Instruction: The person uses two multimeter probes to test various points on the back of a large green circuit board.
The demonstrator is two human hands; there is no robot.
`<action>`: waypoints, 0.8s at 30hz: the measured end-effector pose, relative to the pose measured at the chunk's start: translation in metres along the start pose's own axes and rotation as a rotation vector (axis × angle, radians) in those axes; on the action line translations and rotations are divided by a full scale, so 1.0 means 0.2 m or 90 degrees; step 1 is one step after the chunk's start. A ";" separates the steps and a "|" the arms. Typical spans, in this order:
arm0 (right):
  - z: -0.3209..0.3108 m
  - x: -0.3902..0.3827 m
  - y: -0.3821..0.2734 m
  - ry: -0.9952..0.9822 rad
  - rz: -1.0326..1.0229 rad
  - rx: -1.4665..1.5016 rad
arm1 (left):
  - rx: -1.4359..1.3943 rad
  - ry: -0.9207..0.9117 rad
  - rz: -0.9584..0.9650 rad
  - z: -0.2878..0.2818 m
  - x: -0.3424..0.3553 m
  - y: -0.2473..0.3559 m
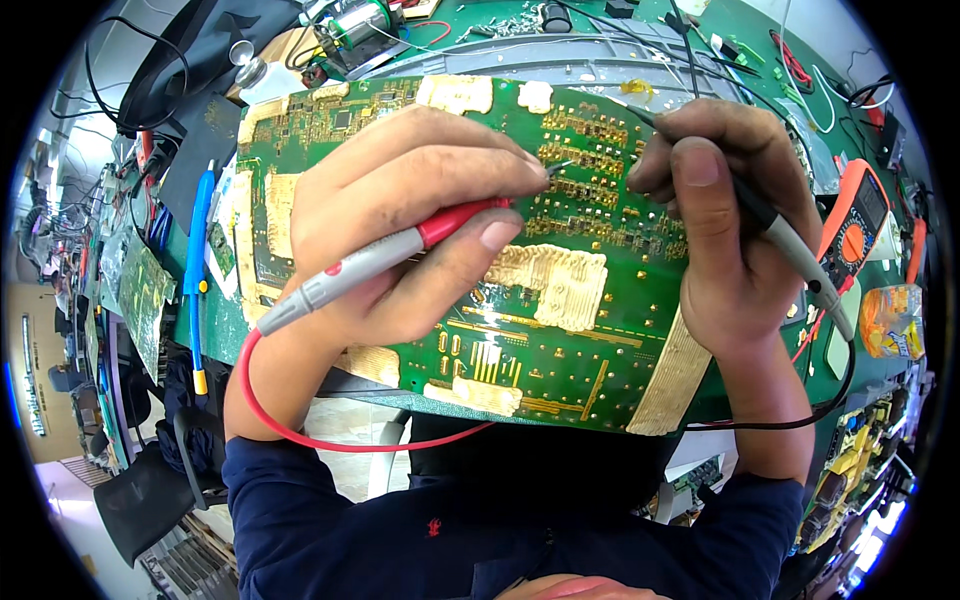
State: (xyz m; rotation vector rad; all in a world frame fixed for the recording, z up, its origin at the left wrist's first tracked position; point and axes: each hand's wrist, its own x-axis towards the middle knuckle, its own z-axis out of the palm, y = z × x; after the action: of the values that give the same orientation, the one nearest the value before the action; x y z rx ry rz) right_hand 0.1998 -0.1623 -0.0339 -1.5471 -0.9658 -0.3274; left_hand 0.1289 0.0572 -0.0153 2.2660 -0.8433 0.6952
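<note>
A large green circuit board (pixel 560 340) with gold patches lies in front of me, tilted toward my body. My left hand (pixel 400 220) pinches a red and grey test probe (pixel 380 260), its metal tip touching the board near the upper middle. A red lead (pixel 300 430) loops down from it. My right hand (pixel 730 230) grips a black and grey test probe (pixel 790 245) like a pen, tip on the board a little right of the red one. Its black lead (pixel 800 420) curls below my wrist.
An orange multimeter (pixel 855 225) lies right of the board. A blue pen (pixel 197 260) and smaller green boards (pixel 140 290) sit at the left. Cables, a metal part (pixel 350 25) and loose components crowd the green bench top behind. A yellow packet (pixel 890 320) rests at far right.
</note>
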 end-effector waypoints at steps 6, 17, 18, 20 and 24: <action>-0.02 0.01 -0.02 0.021 0.008 0.000 | -0.026 -0.044 0.056 0.01 0.01 -0.02; -0.12 -0.04 -0.05 -0.035 0.072 -0.085 | -0.044 -0.036 0.075 0.03 0.00 -0.05; -0.13 -0.05 -0.06 -0.043 0.054 -0.091 | -0.048 -0.039 0.075 0.03 0.00 -0.05; -0.14 -0.06 -0.07 -0.073 -0.005 -0.086 | -0.056 -0.047 0.080 0.04 0.00 -0.06; -0.14 -0.05 -0.06 -0.170 -0.036 -0.141 | -0.037 -0.048 0.077 0.03 -0.01 -0.05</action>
State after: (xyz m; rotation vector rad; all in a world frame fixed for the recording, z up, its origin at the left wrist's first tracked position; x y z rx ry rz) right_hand 0.1942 -0.1936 -0.0267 -1.7991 -1.2159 -0.2787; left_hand 0.1374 0.0598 -0.0240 2.2158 -1.0302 0.6331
